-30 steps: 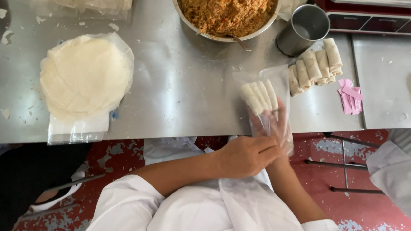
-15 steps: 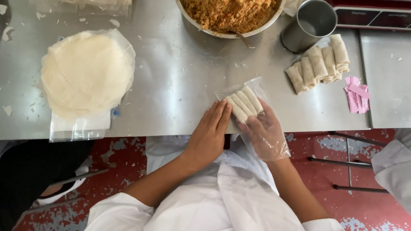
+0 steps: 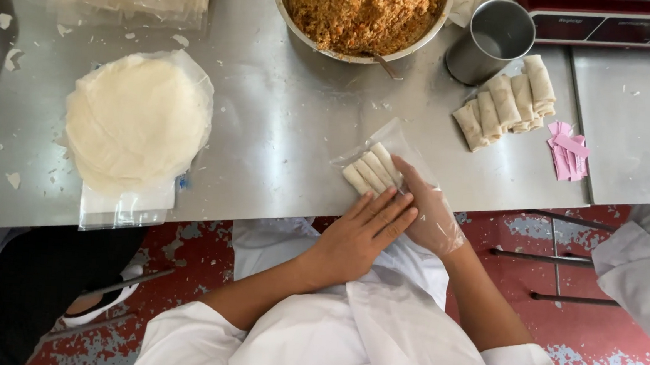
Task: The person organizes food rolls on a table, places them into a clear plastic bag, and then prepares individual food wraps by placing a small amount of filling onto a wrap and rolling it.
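A clear plastic bag [image 3: 394, 138] lies on the steel table [image 3: 283, 125] near its front edge, with several pale spring rolls [image 3: 372, 171] side by side inside. My right hand [image 3: 431, 210] is inside the bag, wrapped in the plastic, with its fingertips on the rolls. My left hand [image 3: 355, 235] lies flat beside it, fingers stretched out together and pressing on the bag's near end just below the rolls. Its palm hangs over the table edge.
A stack of round wrappers [image 3: 137, 117] lies at the left. At the back are a filling bowl [image 3: 295, 26] and a metal cup [image 3: 491, 41]. Loose rolls [image 3: 505, 100] and pink slips [image 3: 567, 151] lie at the right. A co-worker's white sleeve [image 3: 643, 269] is at the right edge.
The bag of rolls came down from in front of the loose rolls onto the table nearer me. My left hand moved onto its near end and flattened.
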